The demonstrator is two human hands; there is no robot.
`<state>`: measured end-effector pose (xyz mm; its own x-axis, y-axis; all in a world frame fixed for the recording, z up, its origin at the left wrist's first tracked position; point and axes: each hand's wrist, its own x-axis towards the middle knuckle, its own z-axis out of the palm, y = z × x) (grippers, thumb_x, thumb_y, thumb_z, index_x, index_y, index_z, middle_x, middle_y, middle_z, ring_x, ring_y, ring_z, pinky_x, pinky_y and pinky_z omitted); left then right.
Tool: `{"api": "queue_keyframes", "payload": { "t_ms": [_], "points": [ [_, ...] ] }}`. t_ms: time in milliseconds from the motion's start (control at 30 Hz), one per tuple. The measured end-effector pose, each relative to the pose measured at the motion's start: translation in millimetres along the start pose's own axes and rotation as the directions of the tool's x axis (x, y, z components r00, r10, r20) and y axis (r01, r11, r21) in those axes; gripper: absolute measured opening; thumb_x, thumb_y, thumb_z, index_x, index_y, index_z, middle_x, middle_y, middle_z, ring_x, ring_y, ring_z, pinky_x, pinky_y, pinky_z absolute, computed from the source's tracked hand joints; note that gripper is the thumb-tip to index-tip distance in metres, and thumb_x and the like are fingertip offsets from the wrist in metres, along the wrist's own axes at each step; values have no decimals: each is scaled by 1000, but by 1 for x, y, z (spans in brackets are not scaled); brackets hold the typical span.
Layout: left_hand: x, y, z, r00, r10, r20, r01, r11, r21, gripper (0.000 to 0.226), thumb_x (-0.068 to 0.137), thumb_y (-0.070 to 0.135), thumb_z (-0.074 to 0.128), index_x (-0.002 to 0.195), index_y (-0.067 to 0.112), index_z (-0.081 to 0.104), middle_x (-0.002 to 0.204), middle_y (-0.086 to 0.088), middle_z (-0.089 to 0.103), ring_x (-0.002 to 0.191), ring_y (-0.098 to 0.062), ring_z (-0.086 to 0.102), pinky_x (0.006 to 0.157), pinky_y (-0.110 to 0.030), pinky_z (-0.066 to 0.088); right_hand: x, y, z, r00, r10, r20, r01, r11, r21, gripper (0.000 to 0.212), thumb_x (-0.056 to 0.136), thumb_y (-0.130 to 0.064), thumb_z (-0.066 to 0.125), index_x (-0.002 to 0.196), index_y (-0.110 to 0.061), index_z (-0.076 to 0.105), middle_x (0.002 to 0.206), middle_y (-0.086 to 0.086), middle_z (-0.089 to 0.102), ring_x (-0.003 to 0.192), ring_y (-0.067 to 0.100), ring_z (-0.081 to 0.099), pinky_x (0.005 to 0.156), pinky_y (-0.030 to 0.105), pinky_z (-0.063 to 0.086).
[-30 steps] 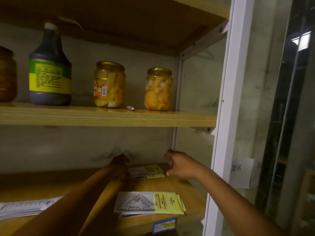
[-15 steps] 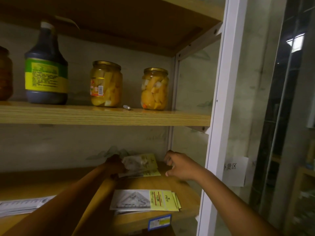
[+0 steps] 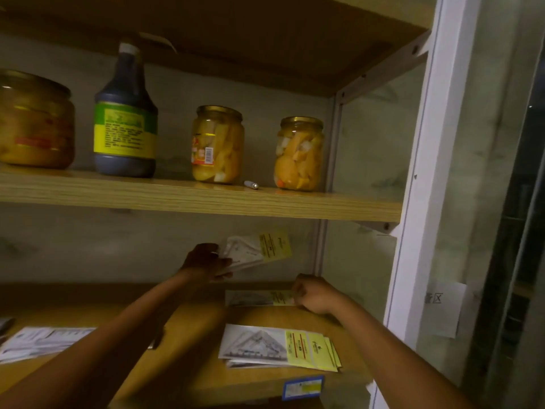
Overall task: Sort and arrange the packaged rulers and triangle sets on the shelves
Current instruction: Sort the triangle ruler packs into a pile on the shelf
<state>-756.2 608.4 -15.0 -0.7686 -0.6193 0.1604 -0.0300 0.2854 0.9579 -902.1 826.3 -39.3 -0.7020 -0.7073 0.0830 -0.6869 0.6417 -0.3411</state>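
Triangle-set packet now lifted off lower shelf in left hand.

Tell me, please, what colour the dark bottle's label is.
Green and yellow, on the bottle's label; head view.

Single head view, close to shelf unit, facing forward, seemingly tilted slightly upward; dim, blurred.
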Motion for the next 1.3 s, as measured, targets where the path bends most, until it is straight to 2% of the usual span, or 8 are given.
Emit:
{"api": "queue_keyframes", "payload": {
  "t_ms": [167,333,600,700,967,1033,1167,1300],
  "points": [
    [-5,-11,-28,997,70,-17,-67,988,136,49,84,11,71,129,2,52,117,-16,64,80,-22,70,59,-24,58,24,1,12,999,42,29,-44,998,54,62,88,-41,67,139,-16,44,142,9,49,125,26,50,96,28,44],
    [-16,-14,-50,996,81,-38,-73,980,186,42,83,17,72,121,6,56,106,-9,64,75,-17,65,49,-16,51,40,-2,14,995,58,86,-59,998,8,83,83,-52,69,149,-21,31,154,4,33,138,26,37,104,29,37],
    [-33,-13,-73,992,123,-37,-115,980,162,41,84,14,71,122,5,59,114,-17,64,99,-32,64,80,-41,57,57,-5,13,987,120,106,-124,992,33,89,66,-50,84,139,-18,44,138,4,50,121,23,52,84,29,50],
    [-37,-14,-78,991,131,-26,-125,980,157,40,84,14,70,122,8,59,115,-13,64,103,-30,63,79,-36,57,58,-4,17,988,135,73,-141,986,83,96,63,-48,86,141,-18,40,140,5,49,124,25,51,89,30,48],
    [-37,-18,-80,986,159,-53,-152,981,120,45,79,18,76,120,17,58,115,-5,64,99,-22,64,87,-38,56,43,-10,16,969,240,-56,-189,870,456,75,65,-29,89,130,-13,54,115,10,63,99,29,61,63,33,57],
    [-39,-18,-78,982,182,-56,-177,980,88,42,79,19,76,118,21,61,116,-4,66,100,-20,64,89,-39,55,34,-11,11,966,236,-108,-144,833,534,76,66,-30,89,133,-15,54,119,8,64,100,26,61,68,36,59],
    [-47,-18,-71,976,220,-13,-218,973,77,33,82,19,72,114,18,63,111,-3,67,98,-19,63,82,-33,55,11,-16,1,950,216,-224,-28,777,628,70,74,-17,84,135,-11,51,124,7,60,95,19,58,56,18,47],
    [-59,-18,-61,973,216,78,-219,975,31,33,80,21,75,111,18,63,111,-3,66,100,-18,62,76,-26,52,-6,-17,-7,914,244,-324,31,755,656,46,74,-8,83,117,-8,66,101,9,70,82,20,68,63,31,59]
  ]
}}
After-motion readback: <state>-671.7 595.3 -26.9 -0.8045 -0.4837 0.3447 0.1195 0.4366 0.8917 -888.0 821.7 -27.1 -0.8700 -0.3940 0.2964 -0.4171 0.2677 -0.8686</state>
